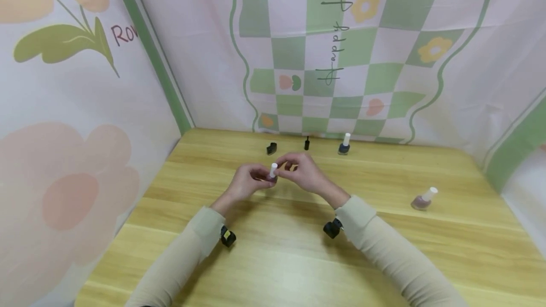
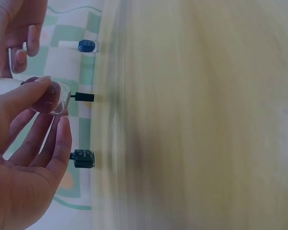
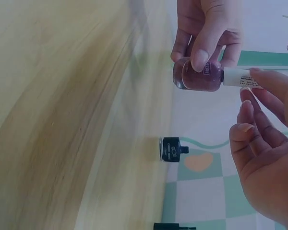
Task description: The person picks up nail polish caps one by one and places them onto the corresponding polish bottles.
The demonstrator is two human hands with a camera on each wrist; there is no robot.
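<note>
Above the middle of the table, my left hand [image 1: 248, 183] grips the body of a mauve nail polish bottle [image 3: 209, 79], thumb across its label. My right hand [image 1: 304, 172] pinches the bottle's white cap [image 3: 237, 77] between thumb and finger; its other fingers are loosely bent. The cap is on the bottle, which is roughly upright in the head view. Beyond the hands stands an uncapped dark nail polish bottle [image 1: 271, 148], its bare neck showing in the right wrist view. Beside it, a black brush cap [image 1: 307, 144] rests on its top, brush pointing up.
A navy nail polish bottle [image 1: 343, 148] with a white cap stands near the table's back edge. Another mauve bottle [image 1: 421, 202], also white-capped, stands at the right of the wooden table [image 1: 281, 269]. Patterned cloth [image 1: 290, 56] hangs behind and at the sides.
</note>
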